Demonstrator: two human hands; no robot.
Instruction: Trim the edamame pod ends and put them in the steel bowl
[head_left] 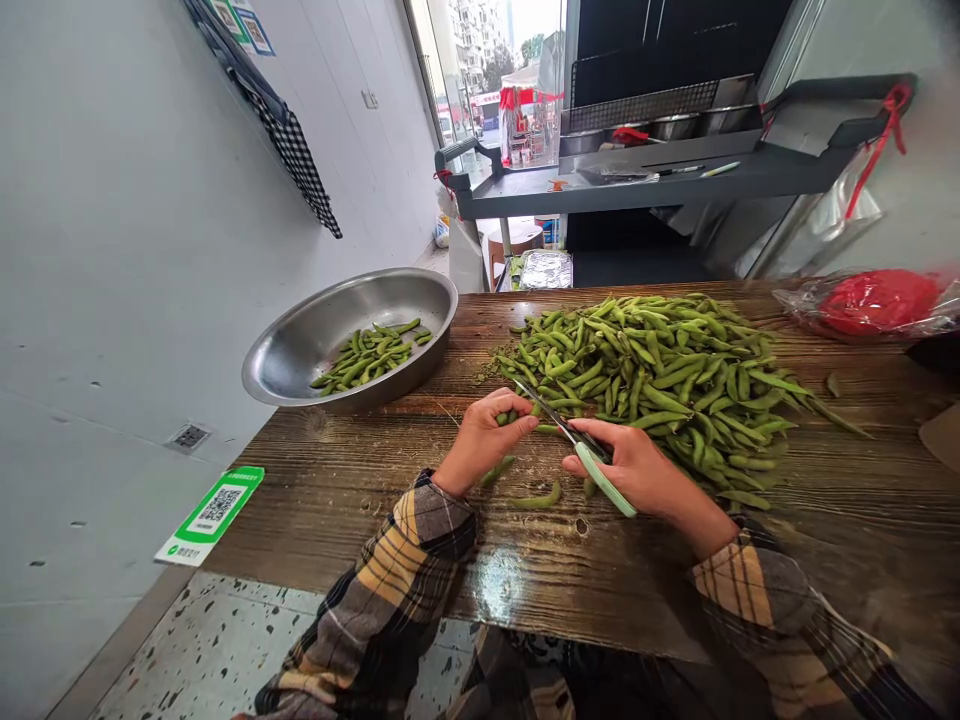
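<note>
My left hand (487, 437) is closed on a green edamame pod (508, 416), its fingers pinched around it. In my right hand (634, 465) is a pair of scissors (606, 480) with pale green handles, the blades pointing up and left close to the held pod. A big heap of edamame pods (660, 370) lies just beyond my right hand. A loose pod (538, 497) rests on the wooden table (337, 490) below my hands, with another near my left wrist. Toward the left stands a steel bowl (289, 345) with several pods in it.
A green and white QR-code card (217, 510) lies at the table's left edge by the wall. A red item in clear plastic (877, 300) sits at the right. Behind the table stands a grey cart (637, 190) with metal containers. A checked cloth (292, 155) hangs on the wall.
</note>
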